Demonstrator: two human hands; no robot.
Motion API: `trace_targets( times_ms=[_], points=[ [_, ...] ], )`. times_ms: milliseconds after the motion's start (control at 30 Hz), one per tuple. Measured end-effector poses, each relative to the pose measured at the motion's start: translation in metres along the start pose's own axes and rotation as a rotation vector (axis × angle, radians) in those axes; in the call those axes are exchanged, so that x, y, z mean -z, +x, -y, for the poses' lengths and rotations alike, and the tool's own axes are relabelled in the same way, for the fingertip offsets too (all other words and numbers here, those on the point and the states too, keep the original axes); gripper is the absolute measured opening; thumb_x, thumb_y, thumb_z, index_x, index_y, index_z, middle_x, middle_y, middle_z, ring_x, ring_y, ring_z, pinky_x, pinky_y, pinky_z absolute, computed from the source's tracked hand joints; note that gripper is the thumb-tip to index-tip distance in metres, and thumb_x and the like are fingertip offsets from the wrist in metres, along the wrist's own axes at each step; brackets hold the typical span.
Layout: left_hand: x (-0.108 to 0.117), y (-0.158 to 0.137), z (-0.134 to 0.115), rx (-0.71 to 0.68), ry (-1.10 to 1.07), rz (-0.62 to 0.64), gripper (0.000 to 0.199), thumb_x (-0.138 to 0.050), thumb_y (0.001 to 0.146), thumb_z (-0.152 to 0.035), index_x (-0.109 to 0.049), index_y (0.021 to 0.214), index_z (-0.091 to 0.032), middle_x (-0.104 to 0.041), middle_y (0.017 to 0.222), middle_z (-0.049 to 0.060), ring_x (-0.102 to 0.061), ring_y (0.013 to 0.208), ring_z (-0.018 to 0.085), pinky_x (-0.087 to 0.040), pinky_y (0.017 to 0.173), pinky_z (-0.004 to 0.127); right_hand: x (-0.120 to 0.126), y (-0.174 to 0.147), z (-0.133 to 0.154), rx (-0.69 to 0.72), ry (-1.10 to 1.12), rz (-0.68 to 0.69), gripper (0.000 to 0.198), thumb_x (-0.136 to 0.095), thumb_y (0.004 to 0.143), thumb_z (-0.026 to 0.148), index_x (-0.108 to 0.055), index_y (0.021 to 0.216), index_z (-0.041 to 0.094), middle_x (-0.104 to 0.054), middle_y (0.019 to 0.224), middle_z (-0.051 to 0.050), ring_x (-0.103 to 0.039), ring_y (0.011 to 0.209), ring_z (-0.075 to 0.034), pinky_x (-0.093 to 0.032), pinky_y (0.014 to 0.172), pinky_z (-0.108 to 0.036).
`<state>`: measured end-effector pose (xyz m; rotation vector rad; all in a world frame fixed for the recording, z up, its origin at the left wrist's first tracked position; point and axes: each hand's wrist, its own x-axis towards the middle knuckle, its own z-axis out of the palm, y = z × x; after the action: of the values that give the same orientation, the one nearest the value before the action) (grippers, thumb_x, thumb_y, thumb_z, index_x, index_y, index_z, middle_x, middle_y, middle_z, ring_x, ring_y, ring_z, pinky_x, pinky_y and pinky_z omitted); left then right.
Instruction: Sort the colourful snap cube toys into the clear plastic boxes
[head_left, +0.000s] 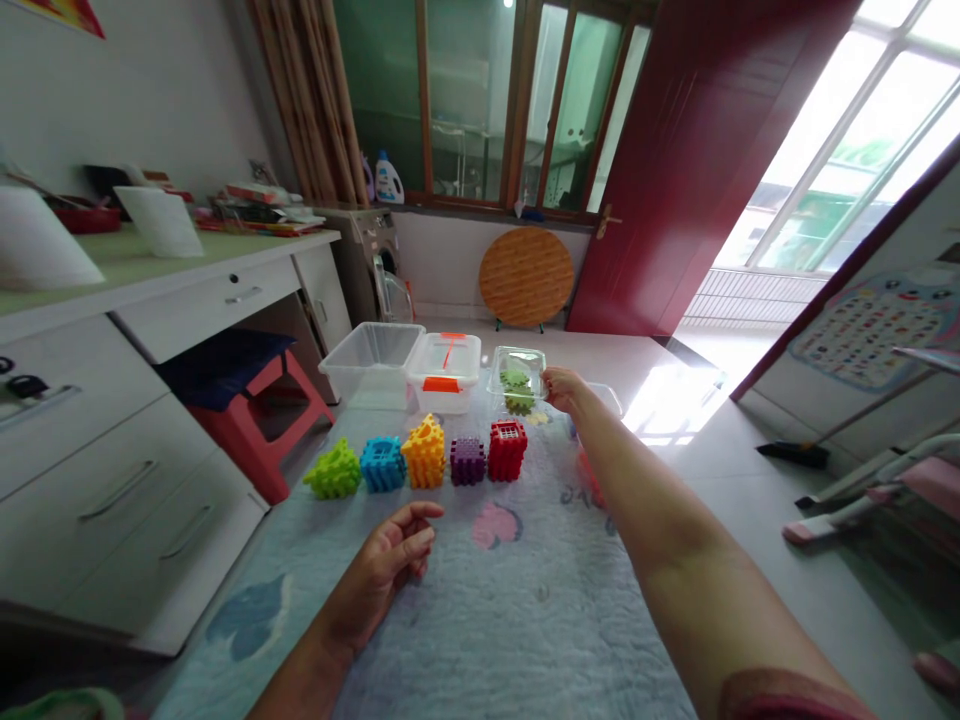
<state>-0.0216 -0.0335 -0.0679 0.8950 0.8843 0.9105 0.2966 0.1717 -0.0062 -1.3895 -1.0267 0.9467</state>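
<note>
My right hand (564, 389) reaches far forward, its fingers closed on the right edge of a small clear plastic box (498, 380). Green toothed pieces (517, 390) show in or through that box. Nearer me, my left hand (397, 548) hovers over or rests on the quilted cloth (480, 620) with nothing in it, fingers loosely bent and apart. Just beyond it stands a row of toothed foam-like block shapes: a lime green one (335, 472), a blue one (382, 465), a yellow one (425, 455), a purple one (468, 462) and a red one (508, 450).
A large clear bin (367, 365) and a lidded clear box with orange latches (444, 375) stand at the back left. Pinkish-red items (589, 478) are partly hidden behind my right forearm. A red stool (289, 400) and white drawers (127, 480) flank the left side.
</note>
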Motion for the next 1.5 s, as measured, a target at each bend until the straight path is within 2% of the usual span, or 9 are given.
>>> trace_targets(
  times_ms=[133, 200, 400, 600, 700, 800, 933, 1200, 1500],
  points=[
    [0.0, -0.001, -0.001, 0.001, 0.008, 0.007, 0.041, -0.075, 0.074, -0.038, -0.063, 0.11, -0.019, -0.047, 0.071, -0.004, -0.04, 0.06, 0.009, -0.038, 0.058, 0.022, -0.005, 0.001, -0.008, -0.192, -0.183, 0.005, 0.033, -0.059, 0.093, 0.035, -0.059, 0.12, 0.016, -0.062, 0.119, -0.008, -0.063, 0.098, -0.02, -0.055, 0.082, -0.04],
    [-0.001, -0.002, -0.001, 0.0, 0.012, 0.011, 0.04, -0.073, 0.076, -0.037, -0.063, 0.11, -0.019, -0.046, 0.071, -0.004, -0.04, 0.06, 0.009, -0.037, 0.058, 0.022, -0.007, -0.001, -0.009, -0.235, -0.282, -0.001, 0.037, -0.059, 0.094, 0.036, -0.056, 0.125, 0.018, -0.058, 0.126, -0.009, -0.061, 0.105, -0.022, -0.054, 0.088, -0.043],
    [-0.001, -0.003, -0.002, 0.0, 0.016, 0.028, 0.04, -0.072, 0.078, -0.036, -0.061, 0.112, -0.018, -0.045, 0.071, -0.005, -0.039, 0.06, 0.008, -0.036, 0.059, 0.022, -0.008, -0.005, -0.007, -0.214, -0.605, -0.039, 0.036, -0.059, 0.093, 0.037, -0.057, 0.123, 0.017, -0.06, 0.124, -0.008, -0.062, 0.104, -0.022, -0.054, 0.087, -0.043],
    [0.001, -0.002, 0.0, 0.003, 0.02, 0.029, 0.04, -0.072, 0.078, -0.037, -0.06, 0.112, -0.018, -0.046, 0.072, -0.004, -0.04, 0.061, 0.008, -0.036, 0.058, 0.022, -0.01, -0.009, 0.002, -0.054, -0.926, -0.062, 0.022, -0.063, 0.085, 0.016, -0.07, 0.104, 0.007, -0.067, 0.108, -0.022, -0.062, 0.104, -0.03, -0.049, 0.083, -0.033],
    [0.001, -0.002, 0.0, 0.001, 0.015, 0.032, 0.041, -0.073, 0.077, -0.038, -0.06, 0.112, -0.019, -0.046, 0.072, -0.005, -0.039, 0.06, 0.008, -0.035, 0.057, 0.022, -0.017, -0.013, 0.008, 0.067, -1.053, -0.038, 0.03, -0.056, 0.086, 0.014, -0.069, 0.112, 0.008, -0.064, 0.115, -0.024, -0.059, 0.111, -0.032, -0.045, 0.088, -0.037],
    [-0.001, -0.002, -0.001, 0.005, 0.011, 0.024, 0.042, -0.074, 0.076, -0.038, -0.061, 0.111, -0.018, -0.046, 0.072, -0.005, -0.039, 0.06, 0.008, -0.035, 0.057, 0.022, -0.028, -0.015, 0.014, 0.228, -1.135, 0.099, 0.036, -0.057, 0.087, 0.023, -0.066, 0.122, 0.018, -0.061, 0.127, -0.016, -0.053, 0.12, -0.028, -0.04, 0.099, -0.037],
    [-0.001, -0.001, -0.001, -0.005, 0.0, 0.025, 0.04, -0.074, 0.076, -0.036, -0.062, 0.11, -0.019, -0.046, 0.07, -0.005, -0.039, 0.059, 0.007, -0.035, 0.057, 0.022, -0.047, -0.015, 0.016, 0.358, -1.205, 0.376, 0.03, -0.062, 0.086, 0.034, -0.07, 0.114, 0.037, -0.062, 0.128, 0.0, -0.052, 0.121, -0.021, -0.036, 0.104, -0.034],
    [0.001, -0.001, 0.0, -0.001, 0.004, 0.023, 0.041, -0.074, 0.075, -0.038, -0.062, 0.11, -0.019, -0.047, 0.072, -0.005, -0.04, 0.059, 0.008, -0.035, 0.056, 0.022, -0.065, -0.013, 0.009, 0.328, -1.312, 0.463, 0.034, -0.053, 0.089, 0.052, -0.07, 0.116, 0.042, -0.056, 0.135, -0.003, -0.048, 0.124, -0.031, -0.04, 0.1, -0.045],
    [-0.001, -0.002, -0.002, 0.001, 0.012, 0.022, 0.042, -0.075, 0.074, -0.038, -0.062, 0.109, -0.019, -0.048, 0.072, -0.004, -0.041, 0.06, 0.008, -0.036, 0.057, 0.022, -0.057, -0.021, 0.008, 0.285, -1.326, 0.454, 0.039, -0.051, 0.088, 0.057, -0.068, 0.119, 0.04, -0.049, 0.141, -0.006, -0.042, 0.129, -0.035, -0.037, 0.101, -0.052]
  ],
)
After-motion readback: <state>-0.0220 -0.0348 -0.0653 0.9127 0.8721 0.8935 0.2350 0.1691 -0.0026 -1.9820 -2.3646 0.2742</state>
